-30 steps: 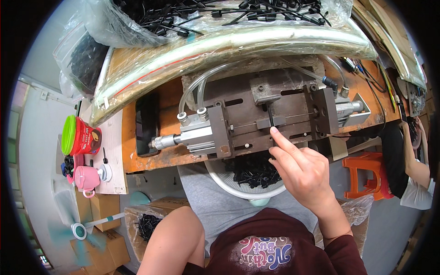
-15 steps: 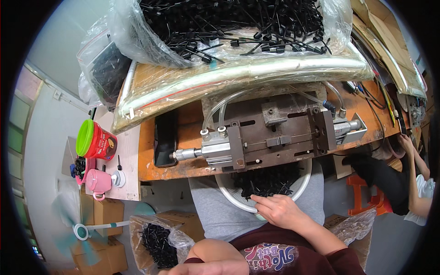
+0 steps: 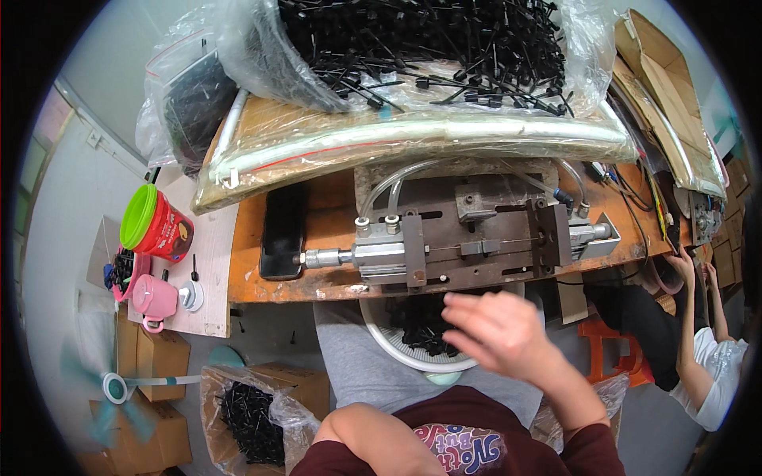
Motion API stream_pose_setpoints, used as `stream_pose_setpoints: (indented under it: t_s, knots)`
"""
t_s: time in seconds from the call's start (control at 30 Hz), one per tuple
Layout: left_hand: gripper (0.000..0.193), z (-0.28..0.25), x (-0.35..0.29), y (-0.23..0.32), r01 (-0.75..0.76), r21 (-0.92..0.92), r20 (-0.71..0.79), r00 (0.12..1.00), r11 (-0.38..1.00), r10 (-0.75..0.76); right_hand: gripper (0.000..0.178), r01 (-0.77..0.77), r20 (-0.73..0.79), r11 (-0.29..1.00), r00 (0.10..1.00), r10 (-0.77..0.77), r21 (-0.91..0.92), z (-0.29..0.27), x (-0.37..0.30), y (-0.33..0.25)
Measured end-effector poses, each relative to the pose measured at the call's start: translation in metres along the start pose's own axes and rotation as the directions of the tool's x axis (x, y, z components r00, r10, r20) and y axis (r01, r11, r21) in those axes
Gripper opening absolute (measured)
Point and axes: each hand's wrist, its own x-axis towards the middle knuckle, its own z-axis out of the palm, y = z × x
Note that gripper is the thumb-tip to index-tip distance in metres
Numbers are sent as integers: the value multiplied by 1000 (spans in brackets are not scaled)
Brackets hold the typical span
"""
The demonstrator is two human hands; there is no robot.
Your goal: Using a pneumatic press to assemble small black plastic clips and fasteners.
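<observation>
My right hand (image 3: 498, 332) is raised over the right side of a white basket (image 3: 381, 349) on my lap, its fingers stretched to the left and slightly apart. Nothing shows between them, though motion softens the fingertips. Inside the basket lie black plastic pieces like cable ties (image 3: 429, 333), partly covered by my hand and the table edge. My left forearm (image 3: 377, 436) bends across the bottom of the view; the left hand is out of sight. Beyond the basket, a metal fixture (image 3: 476, 246) with air cylinders and clear hoses stands on the wooden table (image 3: 325, 293).
A plastic-lined tray (image 3: 429, 135) heaped with similar black pieces is behind the fixture. On the left are a phone (image 3: 283, 234), a red tub (image 3: 171, 230), a pink mug (image 3: 155, 296) and a fan (image 3: 115, 389). A lined box (image 3: 250, 420) stands lower left. Another person (image 3: 710, 357) works at right.
My right hand has lifted from the basket's near rim, moving up and slightly right, and its fingers have straightened. My left hand has gone out of view at the bottom. The view has shifted a little.
</observation>
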Motion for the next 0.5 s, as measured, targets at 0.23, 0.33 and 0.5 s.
stream_pose_setpoints:
  t_s: [0.23, 0.33, 0.5]
  knots:
    - [61, -107, -65, 37, 457, -44, 779, 572, 888, -256, 15, -3, -395, 963, 912, -108, -270, -63, 105, 76]
    - [69, -118, -133, 109, 414, 331, 601, 601, 848, -527, 21, 14, -237, 848, 958, -164, -530, -77, 153, 115]
    - [65, -90, -155, 137, -386, 857, 201, 859, -341, -470, 26, -126, 210, 767, 923, 324, -629, -78, 208, 136]
